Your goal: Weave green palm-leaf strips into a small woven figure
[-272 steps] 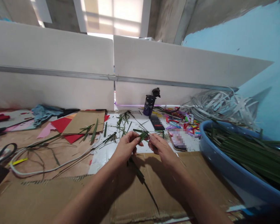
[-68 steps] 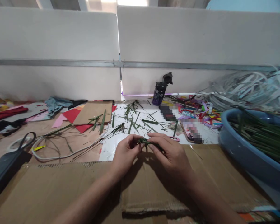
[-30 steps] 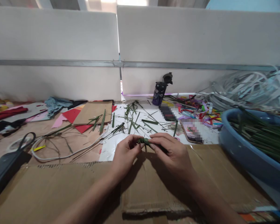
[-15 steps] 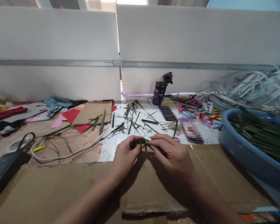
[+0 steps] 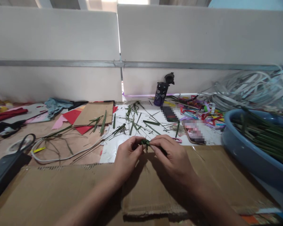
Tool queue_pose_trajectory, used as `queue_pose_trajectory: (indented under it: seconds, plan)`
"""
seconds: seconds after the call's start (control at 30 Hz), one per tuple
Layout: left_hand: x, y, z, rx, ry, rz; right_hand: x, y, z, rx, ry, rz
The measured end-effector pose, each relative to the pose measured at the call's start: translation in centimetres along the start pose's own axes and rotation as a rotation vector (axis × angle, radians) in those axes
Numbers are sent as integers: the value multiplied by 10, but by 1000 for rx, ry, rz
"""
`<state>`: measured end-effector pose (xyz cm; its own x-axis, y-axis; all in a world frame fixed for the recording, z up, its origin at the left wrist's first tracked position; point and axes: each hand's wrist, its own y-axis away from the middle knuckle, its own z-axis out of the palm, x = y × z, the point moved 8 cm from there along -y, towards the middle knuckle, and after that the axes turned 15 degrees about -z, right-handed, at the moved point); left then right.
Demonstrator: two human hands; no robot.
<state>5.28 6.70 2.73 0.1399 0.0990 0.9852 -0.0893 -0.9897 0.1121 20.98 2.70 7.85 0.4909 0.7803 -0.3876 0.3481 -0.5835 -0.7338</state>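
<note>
A small bundle of folded green leaf strips (image 5: 145, 142) is pinched between my two hands, above the cardboard sheet (image 5: 202, 175). My left hand (image 5: 129, 153) is closed on its left side with thumb and fingertips. On the right side, my right hand (image 5: 171, 153) grips it with thumb and forefinger; its other fingers curl in. Thin leaf ends stick out below the bundle. The fingers partly cover how the strips are folded. Beyond my hands, loose green leaf pieces (image 5: 151, 122) lie scattered on the white table surface.
At the right stands a blue basin (image 5: 235, 153) full of long green leaves. A dark bottle (image 5: 160, 94) with its lid up, a phone (image 5: 193, 131) and coloured strips (image 5: 202, 111) lie beyond. Left are a dark power strip (image 5: 8, 171), white cable (image 5: 68, 159) and cardboard piece (image 5: 93, 113).
My right hand's fingers have shifted slightly on the green bundle and its fingertips are drawn closer together. My left hand stays almost in place.
</note>
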Motion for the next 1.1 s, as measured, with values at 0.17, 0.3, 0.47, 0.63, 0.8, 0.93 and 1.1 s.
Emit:
queue_pose_trajectory:
  seconds: [0.17,0.3,0.47,0.63,0.8,0.93,1.1]
  plan:
    - [-6,-1,4,-74,157,-98,4,1,2,-3,-21,47]
    - [-6,1,6,-89,205,-141,7,1,2,-14,-21,67]
    - [-8,0,7,-116,224,-184,12,2,3,-20,-64,82]
    - [-9,3,9,-136,264,-217,13,3,4,-2,-110,101]
    - [-8,5,10,-141,286,-232,13,2,3,19,-128,128]
    - [-6,6,11,-155,306,-231,13,3,3,53,-103,114]
    - [-10,6,14,-168,443,-286,3,2,5,48,-44,49]
